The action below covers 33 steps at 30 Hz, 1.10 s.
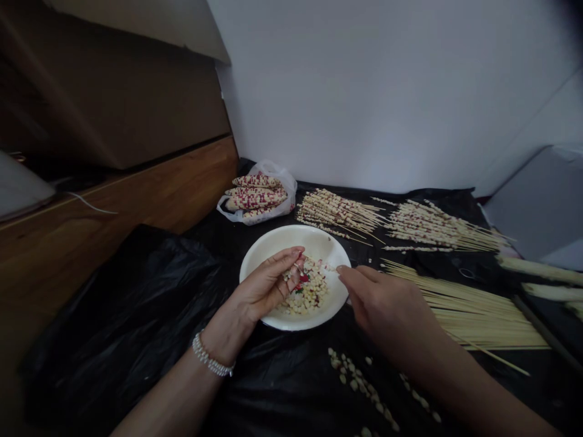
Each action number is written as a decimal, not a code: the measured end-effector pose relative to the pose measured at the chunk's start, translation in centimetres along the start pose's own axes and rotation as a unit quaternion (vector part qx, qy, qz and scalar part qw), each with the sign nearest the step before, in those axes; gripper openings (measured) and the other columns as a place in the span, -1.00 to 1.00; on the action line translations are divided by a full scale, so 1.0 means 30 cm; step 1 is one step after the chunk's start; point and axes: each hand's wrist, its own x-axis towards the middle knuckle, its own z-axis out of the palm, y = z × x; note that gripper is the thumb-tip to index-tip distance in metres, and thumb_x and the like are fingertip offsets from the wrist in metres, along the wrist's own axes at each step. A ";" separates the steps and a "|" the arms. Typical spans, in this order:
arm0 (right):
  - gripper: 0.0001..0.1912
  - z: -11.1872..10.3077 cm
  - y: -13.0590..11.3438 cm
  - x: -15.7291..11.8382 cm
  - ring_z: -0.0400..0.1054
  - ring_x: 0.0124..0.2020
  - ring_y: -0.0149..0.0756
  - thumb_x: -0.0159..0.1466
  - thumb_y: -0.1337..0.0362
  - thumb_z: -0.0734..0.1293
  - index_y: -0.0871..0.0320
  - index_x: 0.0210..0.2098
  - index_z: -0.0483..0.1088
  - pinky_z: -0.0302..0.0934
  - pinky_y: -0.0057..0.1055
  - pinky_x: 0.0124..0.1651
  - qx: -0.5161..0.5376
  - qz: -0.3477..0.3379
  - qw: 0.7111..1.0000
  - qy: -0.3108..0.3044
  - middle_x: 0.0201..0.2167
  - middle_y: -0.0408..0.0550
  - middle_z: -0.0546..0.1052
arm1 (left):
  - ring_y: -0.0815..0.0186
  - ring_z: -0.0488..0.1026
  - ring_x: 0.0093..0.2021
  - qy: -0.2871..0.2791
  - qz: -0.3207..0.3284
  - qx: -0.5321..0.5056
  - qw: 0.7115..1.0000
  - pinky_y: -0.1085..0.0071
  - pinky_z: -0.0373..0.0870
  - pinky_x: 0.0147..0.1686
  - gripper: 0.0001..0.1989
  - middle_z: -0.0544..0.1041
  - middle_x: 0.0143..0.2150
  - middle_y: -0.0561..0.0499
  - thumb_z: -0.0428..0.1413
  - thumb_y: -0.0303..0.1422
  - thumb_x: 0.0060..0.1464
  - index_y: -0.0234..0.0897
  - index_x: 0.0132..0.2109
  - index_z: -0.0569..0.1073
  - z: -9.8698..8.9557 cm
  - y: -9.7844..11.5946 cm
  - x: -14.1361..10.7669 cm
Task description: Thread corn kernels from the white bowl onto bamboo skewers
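The left hand [262,291] curls above corn kernels [310,291] in a white bowl [291,238], apart from the right hand [378,300] at the rim. Bare skewers [483,309] and corn cobs [255,197] in a bag lie nearby on black plastic [273,388].

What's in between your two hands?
In the head view, a white plate heaped with corn kernels lies between the left hand and the right hand.

Corn kernels [306,292] in bowl [291,235], corn cobs [255,195] behind, skewers [478,312] right
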 end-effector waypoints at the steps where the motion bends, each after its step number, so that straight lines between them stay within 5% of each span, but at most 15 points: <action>1: -0.70 0.001 -0.001 0.000 0.24 -0.57 -0.41 0.27 0.40 0.11 0.19 -0.11 0.40 -0.15 -0.40 -0.53 -0.002 0.000 1.000 0.000 -0.46 -0.08 0.46 | 0.52 0.47 -0.45 0.001 0.003 0.001 1.000 0.68 0.48 -0.44 -0.84 0.52 -0.32 -0.02 0.13 -0.63 0.02 -0.41 -0.23 0.52 0.001 0.000 0.000; 33: -0.74 0.010 -0.011 -0.001 0.24 -0.60 -0.37 0.24 0.41 0.14 0.18 -0.18 0.42 -0.18 -0.38 -0.53 -0.017 -0.001 1.000 0.002 -0.52 -0.14 0.42 | 0.52 0.49 -0.40 0.004 0.005 0.031 1.000 0.72 0.46 -0.38 -0.84 0.55 -0.33 -0.04 0.10 -0.63 0.06 -0.43 -0.26 0.56 0.011 0.004 -0.001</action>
